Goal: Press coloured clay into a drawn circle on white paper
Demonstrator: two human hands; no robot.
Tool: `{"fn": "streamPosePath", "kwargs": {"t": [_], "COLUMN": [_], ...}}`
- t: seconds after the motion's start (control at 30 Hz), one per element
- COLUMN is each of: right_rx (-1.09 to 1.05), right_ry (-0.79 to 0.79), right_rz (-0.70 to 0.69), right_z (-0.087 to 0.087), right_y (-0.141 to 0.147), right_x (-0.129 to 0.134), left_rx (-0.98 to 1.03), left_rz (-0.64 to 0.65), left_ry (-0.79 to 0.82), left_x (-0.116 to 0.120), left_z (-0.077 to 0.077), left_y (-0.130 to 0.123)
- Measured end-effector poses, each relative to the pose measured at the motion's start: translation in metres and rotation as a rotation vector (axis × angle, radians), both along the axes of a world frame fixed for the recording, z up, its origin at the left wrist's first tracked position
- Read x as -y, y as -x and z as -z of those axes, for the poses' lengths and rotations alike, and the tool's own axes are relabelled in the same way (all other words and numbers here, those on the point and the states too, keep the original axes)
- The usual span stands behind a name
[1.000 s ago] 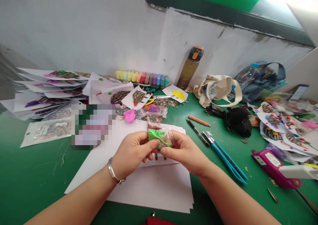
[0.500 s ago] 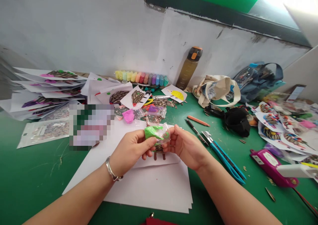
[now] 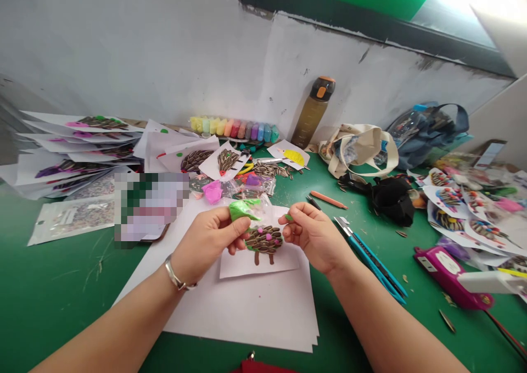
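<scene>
My left hand (image 3: 220, 231) is closed on a clear plastic bag of bright green modelling clay (image 3: 244, 210). A small bit of green clay (image 3: 289, 217) is pinched in the fingertips of my right hand (image 3: 310, 231), apart from the bag. Below both hands lies a white card (image 3: 242, 266) bearing a shape of striped sunflower seeds (image 3: 265, 242), with pink clay dots, green edging and two brown legs. Part of the seed shape is hidden by my left fingers. Larger white sheets (image 3: 247, 312) lie under the card.
Left are stacked seed pictures (image 3: 102, 123) and a blurred-out phone (image 3: 152, 208). A clay row (image 3: 234, 130) and a bottle (image 3: 313, 112) stand by the wall. To the right lie a blue cutter (image 3: 370, 260), an orange pencil (image 3: 328, 199) and a magenta glue gun (image 3: 448, 277).
My hands have drawn apart, the right one coming away from the bag with a bit of green clay. More of the seed picture shows between them.
</scene>
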State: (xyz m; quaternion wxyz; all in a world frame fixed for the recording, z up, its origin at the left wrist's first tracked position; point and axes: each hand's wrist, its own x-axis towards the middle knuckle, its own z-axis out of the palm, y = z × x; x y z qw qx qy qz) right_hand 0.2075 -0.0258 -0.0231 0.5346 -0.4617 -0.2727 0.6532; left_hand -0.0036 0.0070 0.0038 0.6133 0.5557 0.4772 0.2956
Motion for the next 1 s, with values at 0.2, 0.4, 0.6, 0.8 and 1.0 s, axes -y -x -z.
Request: {"fn": "streamPosePath", "kwargs": {"t": [0.2,0.4,0.6,0.8,1.0], "right_rx": [-0.004,0.089,0.352,0.545,0.997], "right_ry": [-0.017,-0.056,-0.102,-0.143,-0.259], "right_rz": [0.001,0.011,0.002,-0.125,-0.368], "right_z": [-0.002,-0.001,0.003,0.001,0.001], "right_y": [-0.002,-0.001,-0.003,0.001,0.016], "right_x": [0.001,0.000,-0.003,-0.019,-0.064], "left_rx": [-0.017,-0.013,-0.126,-0.242,-0.263], "left_rz": [-0.108,-0.191,-0.251,-0.201,-0.132], "left_ry": [-0.043,-0.014,-0.008,-0.030,-0.007], "left_x": [-0.014,-0.025,-0.031,-0.030,-0.033], "left_z": [0.008,0.021,0.030,0.027,0.032], "left_y": [0.009,0.011,0.011,0.006,0.008]}}
